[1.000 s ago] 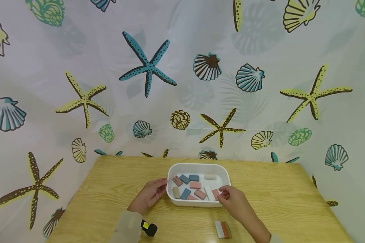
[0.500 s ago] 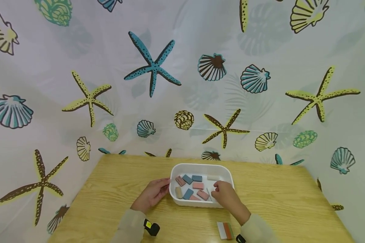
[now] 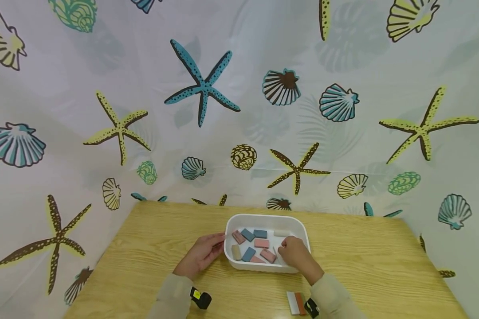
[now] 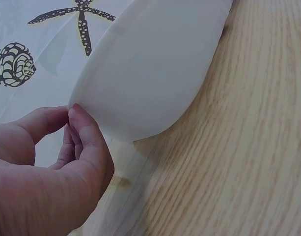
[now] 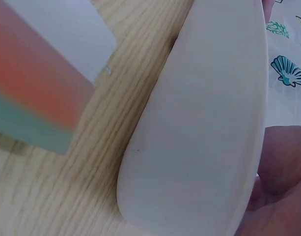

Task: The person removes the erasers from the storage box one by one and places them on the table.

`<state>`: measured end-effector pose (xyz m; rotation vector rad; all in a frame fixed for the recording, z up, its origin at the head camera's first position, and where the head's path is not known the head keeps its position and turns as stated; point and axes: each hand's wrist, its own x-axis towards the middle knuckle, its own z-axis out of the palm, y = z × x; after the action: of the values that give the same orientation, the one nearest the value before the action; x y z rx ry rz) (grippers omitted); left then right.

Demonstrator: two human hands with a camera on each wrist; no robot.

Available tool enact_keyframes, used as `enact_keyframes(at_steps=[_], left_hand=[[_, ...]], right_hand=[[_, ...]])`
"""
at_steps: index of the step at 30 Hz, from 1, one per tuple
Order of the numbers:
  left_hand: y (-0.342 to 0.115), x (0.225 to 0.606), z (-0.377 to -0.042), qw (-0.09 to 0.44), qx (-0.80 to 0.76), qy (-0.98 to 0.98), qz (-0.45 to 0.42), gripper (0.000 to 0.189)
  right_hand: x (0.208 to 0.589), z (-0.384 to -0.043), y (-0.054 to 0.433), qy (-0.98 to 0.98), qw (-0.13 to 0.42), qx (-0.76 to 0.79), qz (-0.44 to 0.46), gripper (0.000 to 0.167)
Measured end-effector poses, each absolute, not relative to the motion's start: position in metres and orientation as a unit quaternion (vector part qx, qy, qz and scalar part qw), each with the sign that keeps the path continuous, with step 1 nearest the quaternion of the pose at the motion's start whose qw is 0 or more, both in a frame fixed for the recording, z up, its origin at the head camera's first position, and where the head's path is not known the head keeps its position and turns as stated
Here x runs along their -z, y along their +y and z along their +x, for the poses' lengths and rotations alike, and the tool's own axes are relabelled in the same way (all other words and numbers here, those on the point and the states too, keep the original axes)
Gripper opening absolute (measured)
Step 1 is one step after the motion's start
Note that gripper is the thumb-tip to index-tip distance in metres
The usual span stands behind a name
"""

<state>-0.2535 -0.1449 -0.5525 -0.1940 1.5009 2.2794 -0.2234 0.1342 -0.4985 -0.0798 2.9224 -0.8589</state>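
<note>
A white plastic tray [image 3: 265, 266] stands on the wooden table, holding several small eraser-like blocks in pink, dark blue, tan and white. My left hand [image 3: 201, 254] pinches the tray's left rim between thumb and fingers, plain in the left wrist view. My right hand [image 3: 297, 256] reaches over the near right rim with fingers curled inside the tray. A thin sliver of a white block [image 3: 276, 254] shows beside its fingertips. The fingertips are hidden, so I cannot tell whether they grip a block. Nearest to them on the left lies a pink block [image 3: 268, 255].
A striped group of flat white, orange and green blocks [image 5: 49, 73] lies on the table [image 3: 163, 230] in front of the tray, next to my right wrist. A patterned cloth [image 3: 223, 141] with starfish and shells hangs behind and at the sides.
My right hand has moved left from the tray's near right corner, covering the pink block there and most of the long white block. The left hand keeps its hold on the rim.
</note>
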Motion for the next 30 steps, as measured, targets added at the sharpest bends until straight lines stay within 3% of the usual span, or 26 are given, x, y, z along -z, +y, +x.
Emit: enact_keyframes(at_steps=[10, 17, 23, 26, 30], left_hand=[[-0.144, 0.553, -0.253, 0.202, -0.818, 0.532, -0.078, 0.039], [-0.146, 0.549, -0.251, 0.204, -0.824, 0.522, -0.075, 0.041], [-0.148, 0.548, -0.249, 0.205, -0.824, 0.523, -0.07, 0.043], [-0.146, 0.549, -0.248, 0.201, -0.821, 0.529, -0.073, 0.042], [-0.144, 0.55, -0.249, 0.197, -0.821, 0.531, -0.07, 0.041]], right_hand=[[0.504, -0.228, 0.135, 0.956, 0.055, 0.289, -0.014, 0.014], [0.509, -0.236, 0.137, 0.941, 0.094, 0.325, -0.003, 0.033], [0.511, -0.236, 0.132, 0.933, 0.105, 0.345, -0.009, 0.037], [0.511, -0.234, 0.129, 0.934, 0.102, 0.341, -0.022, 0.031], [0.511, -0.232, 0.125, 0.943, 0.085, 0.321, -0.028, 0.013]])
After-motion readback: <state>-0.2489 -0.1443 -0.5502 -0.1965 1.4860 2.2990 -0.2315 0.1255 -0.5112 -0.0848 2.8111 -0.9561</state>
